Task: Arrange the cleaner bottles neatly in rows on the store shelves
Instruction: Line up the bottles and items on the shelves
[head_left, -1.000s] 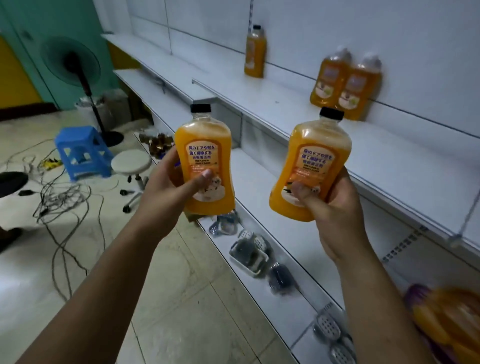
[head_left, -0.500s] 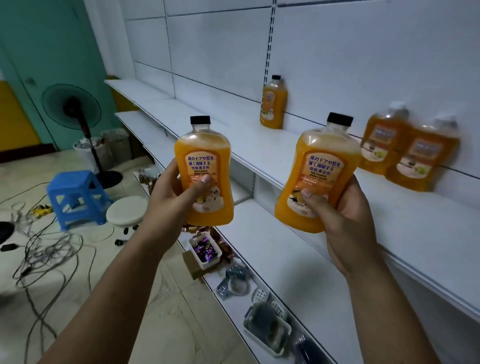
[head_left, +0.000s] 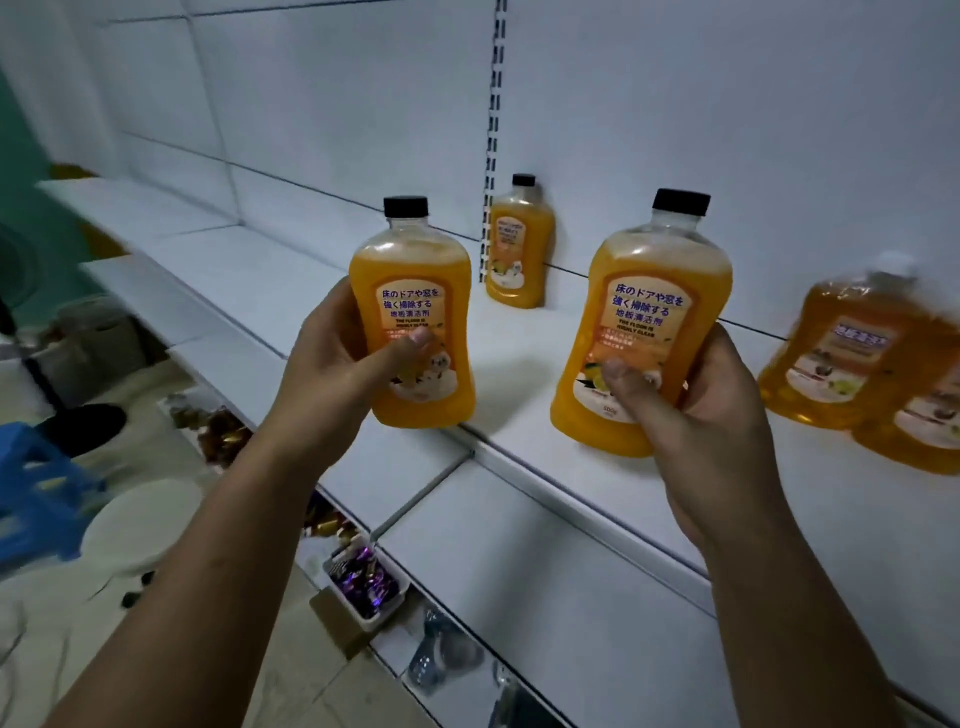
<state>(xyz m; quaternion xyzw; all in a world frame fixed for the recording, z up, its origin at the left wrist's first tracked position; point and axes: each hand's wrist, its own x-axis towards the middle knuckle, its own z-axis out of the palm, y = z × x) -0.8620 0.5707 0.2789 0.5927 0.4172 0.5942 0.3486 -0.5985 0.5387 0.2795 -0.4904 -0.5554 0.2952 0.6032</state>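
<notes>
Nearest, low on the floor side, a small tray of purple-wrapped items (head_left: 363, 582) sits by the front edge of the bottom shelving, with a blue stool (head_left: 36, 493) and a white round stool (head_left: 140, 519) off to the left.

Above these, the left hand (head_left: 343, 364) grips the left bottle (head_left: 415, 291) low on its body, thumb across the label and fingers round the back. The right hand (head_left: 711, 415) holds the right bottle (head_left: 649, 291) the same way, with the thumb on the lower label. Both orange cleaner bottles stand with their long axis vertical, black caps up and labels facing the camera; the right one leans slightly to the right. Their bases hang at the front edge of the white shelf (head_left: 545, 374), not resting on it.

Behind them the shelf top lies open between its front edge and the back panel. A single back bottle (head_left: 517, 244) stands upright against that panel, beside the slotted upright (head_left: 493, 130). Toward the right end a pair of darker bottles (head_left: 852, 353) stands blurred, close together.

Against the frame half a second earlier, both held bottles are nearer the shelf's front edge. The view has swung right and closer, and both grips are unchanged.
</notes>
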